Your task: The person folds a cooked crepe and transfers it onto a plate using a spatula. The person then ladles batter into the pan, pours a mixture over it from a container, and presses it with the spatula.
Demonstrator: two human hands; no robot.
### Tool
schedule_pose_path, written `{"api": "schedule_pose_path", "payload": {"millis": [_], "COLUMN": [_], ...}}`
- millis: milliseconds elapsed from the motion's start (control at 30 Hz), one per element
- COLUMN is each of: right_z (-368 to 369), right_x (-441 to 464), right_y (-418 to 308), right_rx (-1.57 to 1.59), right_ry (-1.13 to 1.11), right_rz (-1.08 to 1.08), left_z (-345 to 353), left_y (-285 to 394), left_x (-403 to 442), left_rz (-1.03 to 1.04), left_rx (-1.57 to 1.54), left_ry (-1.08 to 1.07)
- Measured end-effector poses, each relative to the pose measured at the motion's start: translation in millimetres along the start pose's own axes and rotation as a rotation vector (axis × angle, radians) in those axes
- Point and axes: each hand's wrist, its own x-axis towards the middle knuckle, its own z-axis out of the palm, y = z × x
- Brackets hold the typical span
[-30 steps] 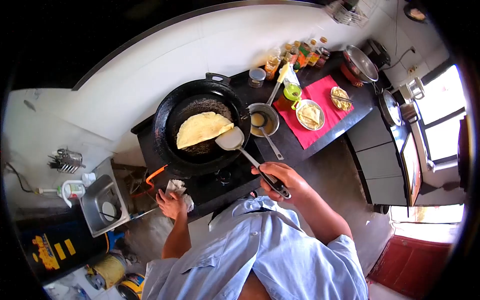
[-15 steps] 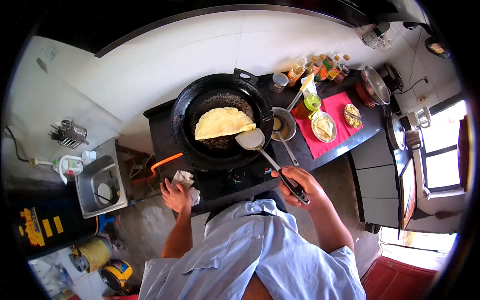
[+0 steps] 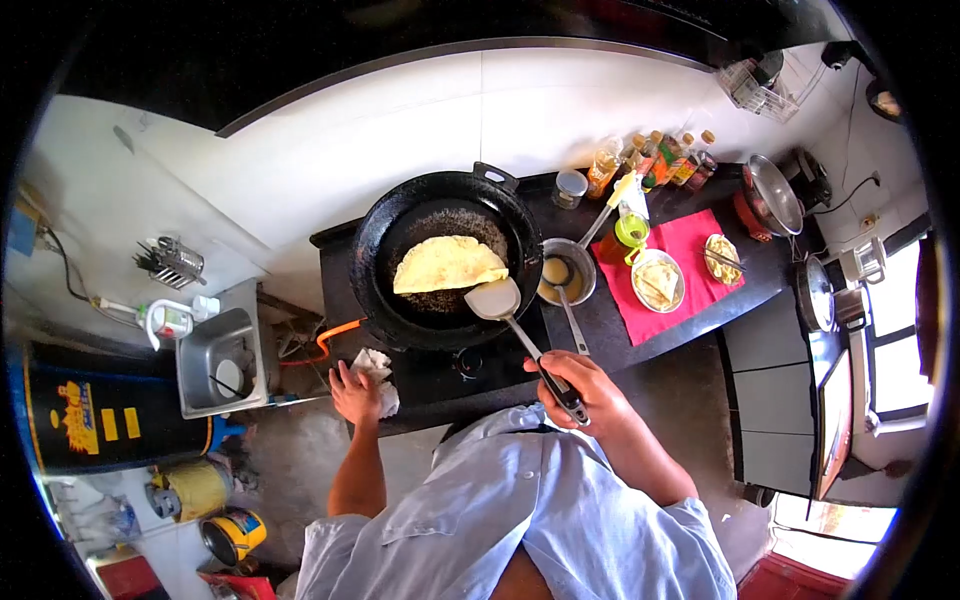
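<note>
While the left grip (image 3: 356,396) lies splayed, the right grip (image 3: 582,388) clasps a spatula (image 3: 493,299)

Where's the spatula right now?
Head view, right of centre: the spatula is in the right hand, its blade over the lower right of the wok, by the folded pancake's right end.

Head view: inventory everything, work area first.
Wok: 1, black, on stove
Pancake: 1, yellow, in wok
Spatula: 1, grey, by pancake
Saucepan: 1, silver, right of wok
Ladle: 1, silver, in saucepan
Rag: 1, white, counter edge
Mat: 1, red, on counter
Bowls: 2, pale, on mat
Jar: 1, grey, by wall
Bottles: several, mixed, by wall
Sink: 1, silver, left
Bucket: 1, yellow, left
Left hand: 1, bare, on rag
Right hand: 1, bare, gripping spatula
</note>
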Motion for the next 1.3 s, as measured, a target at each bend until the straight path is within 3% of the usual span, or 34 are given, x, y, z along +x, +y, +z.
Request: {"api": "schedule_pose_path", "payload": {"millis": [133,267,900,1300], "right_z": [-11,-14,-20,-21], "right_x": [2,4,5,2], "right_y": [-1,-7,-21,-41], "right_rx": [-0.005,0.004,-0.06,-0.129], "right_ry": [0.023,0.015,0.005,0.152], "right_rz": [0.027,0.03,0.036,0.079], "left_z": [3,10,10,2], "left_y": [5,8,18,23], "left_x": [-10,-25,-34,-33], "left_rz": [-0.053,-0.104,-0.107,-0.135], "left_rx": [0.066,0.021,0.08,0.081], "left_ry": [0.072,-0.022,0.066,0.002]}}
